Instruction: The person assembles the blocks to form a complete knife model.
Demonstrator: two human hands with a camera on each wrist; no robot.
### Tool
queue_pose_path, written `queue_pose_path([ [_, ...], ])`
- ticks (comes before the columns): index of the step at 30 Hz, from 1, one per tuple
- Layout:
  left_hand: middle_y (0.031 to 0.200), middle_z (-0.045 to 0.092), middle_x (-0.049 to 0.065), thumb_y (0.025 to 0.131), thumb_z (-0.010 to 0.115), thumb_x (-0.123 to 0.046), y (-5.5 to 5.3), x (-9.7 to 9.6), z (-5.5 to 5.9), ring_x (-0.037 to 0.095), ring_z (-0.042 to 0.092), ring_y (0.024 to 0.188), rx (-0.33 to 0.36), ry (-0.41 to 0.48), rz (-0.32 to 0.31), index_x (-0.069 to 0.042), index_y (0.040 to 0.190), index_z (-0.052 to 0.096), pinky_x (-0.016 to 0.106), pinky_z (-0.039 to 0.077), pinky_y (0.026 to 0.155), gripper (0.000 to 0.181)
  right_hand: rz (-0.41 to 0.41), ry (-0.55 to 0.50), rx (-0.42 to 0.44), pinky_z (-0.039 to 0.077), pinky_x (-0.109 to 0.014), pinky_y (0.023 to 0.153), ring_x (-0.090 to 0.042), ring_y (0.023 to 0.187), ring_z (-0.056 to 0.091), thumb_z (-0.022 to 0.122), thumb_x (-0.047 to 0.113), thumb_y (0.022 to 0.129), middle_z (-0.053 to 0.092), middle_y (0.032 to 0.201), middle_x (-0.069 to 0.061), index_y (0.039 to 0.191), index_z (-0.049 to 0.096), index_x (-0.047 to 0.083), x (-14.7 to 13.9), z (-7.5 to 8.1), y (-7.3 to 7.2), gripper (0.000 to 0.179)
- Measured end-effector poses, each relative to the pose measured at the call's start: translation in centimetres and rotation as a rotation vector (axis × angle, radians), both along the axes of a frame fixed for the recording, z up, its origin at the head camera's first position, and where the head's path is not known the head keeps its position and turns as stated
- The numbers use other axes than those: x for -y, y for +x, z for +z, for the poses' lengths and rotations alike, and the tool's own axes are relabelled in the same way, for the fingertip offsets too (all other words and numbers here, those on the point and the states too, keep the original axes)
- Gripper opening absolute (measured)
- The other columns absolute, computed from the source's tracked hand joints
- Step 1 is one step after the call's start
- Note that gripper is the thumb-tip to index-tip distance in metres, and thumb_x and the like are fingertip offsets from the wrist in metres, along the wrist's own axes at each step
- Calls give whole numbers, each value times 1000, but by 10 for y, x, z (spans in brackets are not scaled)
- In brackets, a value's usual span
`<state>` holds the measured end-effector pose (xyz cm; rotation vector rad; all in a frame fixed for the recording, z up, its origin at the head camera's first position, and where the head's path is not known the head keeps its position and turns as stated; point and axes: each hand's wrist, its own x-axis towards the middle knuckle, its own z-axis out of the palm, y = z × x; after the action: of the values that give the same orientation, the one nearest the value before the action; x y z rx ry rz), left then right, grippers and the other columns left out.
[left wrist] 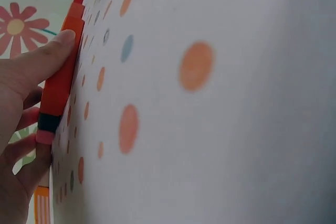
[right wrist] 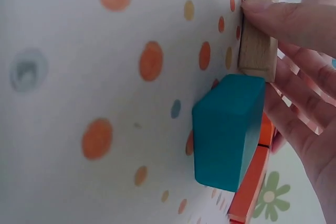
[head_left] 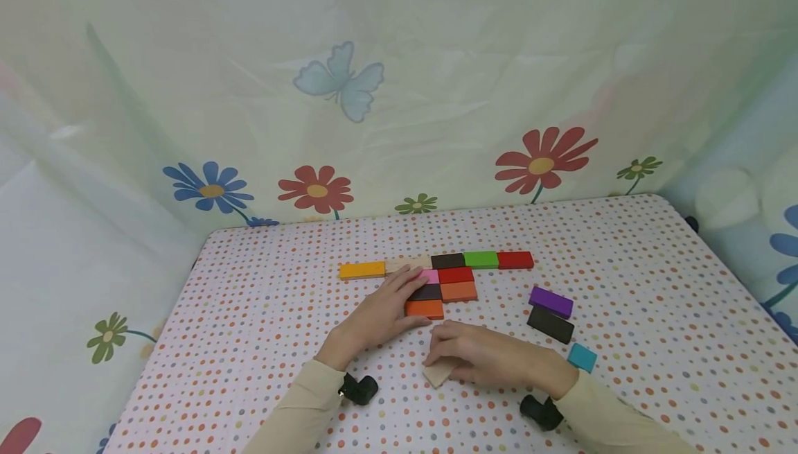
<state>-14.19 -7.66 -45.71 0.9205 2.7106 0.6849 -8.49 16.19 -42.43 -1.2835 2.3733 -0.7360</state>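
Observation:
My left hand rests on the left side of a cluster of small flat blocks. Its fingertips reach the pink block and the dark block. In the left wrist view the thumb touches the orange block. Just right and nearer, my right hand pinches a plain wooden block, low at the table and partly hidden by the fingers. The right wrist view shows that wooden block under the thumb, with the teal block nearer the camera.
A back row joins a yellow block, a plain wooden one, a dark one, a green block and a red block. Purple and black blocks lie right, beyond the teal block. The dotted tabletop meets a flowered curtain.

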Motion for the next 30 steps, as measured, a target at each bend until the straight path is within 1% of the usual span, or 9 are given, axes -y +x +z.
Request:
queue_pose_path([
  [5,172,26,-4,97,72,-51,-2,3,-6,17,14,160,52,105,19,-19,162,41,49,29,124,80,-46,-11,25,53,-31,97,-2,107,54,78,7,94,59,116,15,122,75,21,-7,1,-1,31],
  [8,172,27,-5,96,74,-50,-3,5,-9,16,14,160,56,137,23,-20,161,43,49,28,125,79,-72,-48,-11,54,-32,96,-4,108,54,79,9,95,59,117,13,123,74,20,-15,4,-4,31],
  [13,171,30,-4,95,74,-51,-4,5,-11,17,16,160,38,141,20,-19,159,47,48,29,124,76,-124,-103,-122,56,-35,95,-11,110,55,79,10,94,61,120,8,125,74,19,-31,12,-14,33],
  [17,171,30,-3,96,75,-49,-4,5,-9,18,17,160,38,138,17,-18,158,48,48,29,124,75,-206,-105,-171,57,-35,91,-11,107,56,80,6,92,62,118,7,126,74,18,-40,16,-26,36],
  [20,171,30,-3,96,75,-47,-4,6,-9,17,17,160,40,141,15,-18,158,49,47,29,124,74,-245,-120,-213,58,-34,87,-14,104,57,80,2,91,64,116,3,126,75,13,-43,17,-34,37],
  [22,170,30,-3,96,75,-47,-5,6,-9,18,17,160,40,143,13,-17,158,49,47,29,124,73,-272,-124,-220,58,-34,85,-16,104,57,80,1,91,64,116,1,126,75,11,-44,15,-38,37],
  [25,170,30,-3,97,75,-46,-5,6,-9,17,16,160,42,146,11,-17,158,49,46,30,124,73,-305,-115,-228,58,-37,88,-18,107,59,81,0,90,65,117,-2,126,75,9,-42,12,-42,38],
  [27,170,30,-3,96,75,-46,-5,6,-10,17,16,160,43,149,11,-18,158,49,46,30,124,73,-324,-97,-232,58,-40,90,-20,108,60,81,0,90,65,118,-3,126,75,8,-40,8,-43,38],
  [30,170,31,-4,96,75,-46,-6,6,-11,16,16,160,46,153,15,-19,158,49,46,31,124,72,-337,-81,-250,58,-38,88,-19,105,60,82,1,88,64,117,-3,125,75,8,-36,3,-43,37],
])
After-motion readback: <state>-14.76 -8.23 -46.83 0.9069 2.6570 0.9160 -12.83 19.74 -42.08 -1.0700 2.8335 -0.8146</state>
